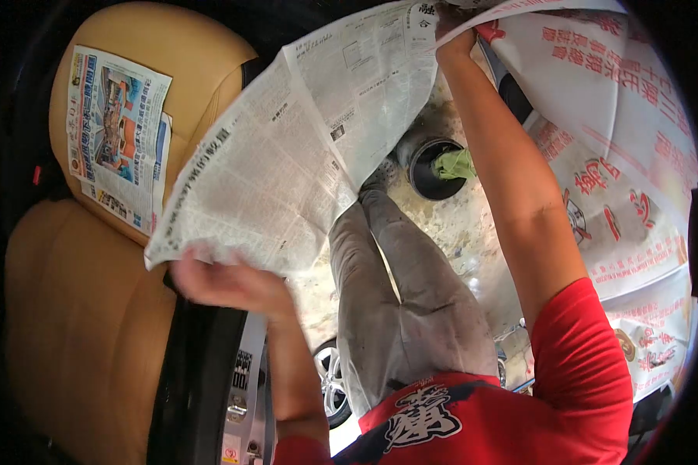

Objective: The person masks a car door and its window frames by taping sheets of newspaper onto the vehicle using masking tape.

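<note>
A large newspaper sheet hangs spread out and creased across the middle of the view. My right hand is closed on its upper right corner, with the fingers partly hidden by paper and shadow. Beneath the sheet's lower left edge is my left hand. Motion smears its fingers, and I cannot tell whether they grip the paper or only touch it.
A folded colour newspaper lies on the tan car seat. White plastic sheeting with red print hangs at right. A black bucket holding a green cloth stands on the stained floor. A car wheel shows below.
</note>
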Demonstrator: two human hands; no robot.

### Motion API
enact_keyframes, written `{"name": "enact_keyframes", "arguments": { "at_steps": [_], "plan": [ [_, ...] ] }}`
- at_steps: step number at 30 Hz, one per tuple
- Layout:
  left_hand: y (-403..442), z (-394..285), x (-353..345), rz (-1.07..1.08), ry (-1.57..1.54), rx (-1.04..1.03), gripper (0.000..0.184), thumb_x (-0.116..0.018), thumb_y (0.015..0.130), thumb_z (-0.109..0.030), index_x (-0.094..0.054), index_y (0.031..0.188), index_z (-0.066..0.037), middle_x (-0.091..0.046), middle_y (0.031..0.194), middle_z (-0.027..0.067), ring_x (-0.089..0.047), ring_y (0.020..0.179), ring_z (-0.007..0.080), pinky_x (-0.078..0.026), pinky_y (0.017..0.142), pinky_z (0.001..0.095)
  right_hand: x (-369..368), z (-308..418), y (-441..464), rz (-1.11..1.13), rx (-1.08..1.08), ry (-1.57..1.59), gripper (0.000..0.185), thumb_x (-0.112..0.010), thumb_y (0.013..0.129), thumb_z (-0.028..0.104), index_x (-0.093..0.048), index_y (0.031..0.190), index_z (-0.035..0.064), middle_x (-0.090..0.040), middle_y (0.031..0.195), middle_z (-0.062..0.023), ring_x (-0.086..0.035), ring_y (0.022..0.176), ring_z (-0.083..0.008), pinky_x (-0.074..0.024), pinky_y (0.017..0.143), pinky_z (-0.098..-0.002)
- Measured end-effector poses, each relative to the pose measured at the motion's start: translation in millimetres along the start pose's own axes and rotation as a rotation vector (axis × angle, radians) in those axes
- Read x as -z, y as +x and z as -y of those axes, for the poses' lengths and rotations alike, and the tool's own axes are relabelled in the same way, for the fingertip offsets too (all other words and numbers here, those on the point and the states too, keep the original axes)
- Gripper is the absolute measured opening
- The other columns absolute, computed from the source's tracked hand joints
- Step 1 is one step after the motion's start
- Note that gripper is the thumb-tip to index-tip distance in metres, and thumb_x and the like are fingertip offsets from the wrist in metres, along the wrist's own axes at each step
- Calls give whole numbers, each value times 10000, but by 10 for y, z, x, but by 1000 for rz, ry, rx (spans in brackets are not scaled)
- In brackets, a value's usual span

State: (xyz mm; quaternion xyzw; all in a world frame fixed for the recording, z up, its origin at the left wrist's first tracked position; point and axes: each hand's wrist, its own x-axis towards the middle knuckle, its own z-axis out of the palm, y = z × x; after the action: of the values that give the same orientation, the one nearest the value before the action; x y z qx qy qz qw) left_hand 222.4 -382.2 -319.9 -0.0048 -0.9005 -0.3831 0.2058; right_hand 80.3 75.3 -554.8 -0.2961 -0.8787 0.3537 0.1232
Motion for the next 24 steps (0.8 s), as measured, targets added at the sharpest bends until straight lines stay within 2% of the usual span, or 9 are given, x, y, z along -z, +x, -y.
{"name": "enact_keyframes", "arguments": {
  "at_steps": [3,4,10,13,15,16,17,19,24],
  "plan": [
    [-650,-346,-631,836,-131,-157,372,-644,932,-114,-591,1296,-53,-466,1445,205,-418,1362,416,-347,1126,546,-70,-38,187,8,65,-1,273,-637,937,132,-596,1156,-25,-664,1111,-178,-645,1008,-329,-495,869,-418],
    [-892,-207,-898,879,-187,-98,442,-668,922,-154,-588,1347,-60,-423,1500,222,-368,1403,449,-337,1128,561,-94,-63,260,13,88,-5,279,-638,936,130,-594,1164,-25,-662,1119,-179,-643,1013,-329,-494,875,-419],
    [-1039,755,-1930,977,91,-407,659,-680,925,-329,-464,1502,-94,-314,1608,204,-267,1480,441,-242,1208,567,-81,-143,741,24,234,17,324,-645,929,117,-580,1213,-25,-652,1167,-180,-636,1040,-327,-488,910,-423],
    [-920,914,-2202,910,160,-452,718,-644,946,-398,-388,1551,-110,-279,1629,209,-230,1504,433,-190,1221,566,-214,-531,415,-13,557,138,348,-648,926,111,-574,1238,-25,-646,1191,-180,-633,1053,-327,-485,927,-425],
    [-845,920,-2304,879,246,-420,713,-626,956,-414,-383,1553,-108,-279,1627,216,-224,1505,437,-189,1218,574,-30,555,-601,-166,277,22,342,-610,958,182,-594,1216,-42,-643,1237,-269,-636,1110,-421,-503,929,-470],
    [-802,891,-2363,853,283,-407,712,-617,961,-421,-380,1554,-107,-279,1626,220,-221,1506,439,-188,1216,578,-71,428,-959,-205,276,-73,549,-635,957,222,-473,1411,-41,-461,1456,-341,-548,1256,-457,-439,1059,-491],
    [-772,898,-2393,837,294,-427,713,-609,966,-424,-372,1558,-104,-274,1627,222,-216,1507,440,-183,1214,584,-5,504,-1340,-27,-24,58,719,-655,959,274,-339,1513,-57,-291,1537,-404,-430,1350,-523,-366,1124,-490],
    [-728,977,-2434,803,325,-459,717,-593,975,-430,-355,1565,-99,-265,1629,227,-207,1509,444,-173,1212,597,-104,329,-1864,29,-211,66,768,-686,949,314,-339,1495,-100,-244,1541,-428,-323,1421,-535,-315,1160,-484],
    [-739,938,-2453,834,364,-466,715,-548,997,-448,-329,1575,-89,-234,1638,236,-189,1509,461,-144,1210,615,-464,6,-2162,61,-163,-12,796,-691,949,357,-345,1483,-122,-204,1546,-440,-282,1410,-587,-286,1168,-497]
  ]
}}
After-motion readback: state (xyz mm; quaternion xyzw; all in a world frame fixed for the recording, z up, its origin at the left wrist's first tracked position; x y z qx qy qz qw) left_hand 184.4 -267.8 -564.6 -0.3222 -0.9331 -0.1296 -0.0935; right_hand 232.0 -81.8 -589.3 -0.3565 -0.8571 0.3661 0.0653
